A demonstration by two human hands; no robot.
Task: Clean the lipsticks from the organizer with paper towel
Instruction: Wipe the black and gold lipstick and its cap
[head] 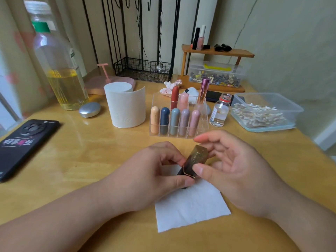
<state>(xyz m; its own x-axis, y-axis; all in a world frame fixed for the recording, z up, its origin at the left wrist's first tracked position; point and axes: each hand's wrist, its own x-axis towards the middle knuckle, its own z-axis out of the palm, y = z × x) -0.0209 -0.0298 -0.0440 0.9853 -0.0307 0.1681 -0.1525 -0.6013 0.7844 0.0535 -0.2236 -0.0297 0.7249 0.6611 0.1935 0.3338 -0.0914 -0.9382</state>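
Holding a dark, glittery lipstick (195,159) over the near middle of the desk (91,142), I pinch its lower end with my left hand (160,171), thumb beneath and fingers curled on top; my right hand (234,171) grips the upper part, thumb on the gold band and fingers curved behind; the tube tilts up towards the far right; a flat paper towel sheet (190,206) lies on the desk directly under both hands; just beyond stands the clear organizer (204,122), five rounded lipsticks in its near row and three taller ones behind; the paper towel roll (125,108) stands upright to its left, a black phone (25,144) lying at the far left edge.
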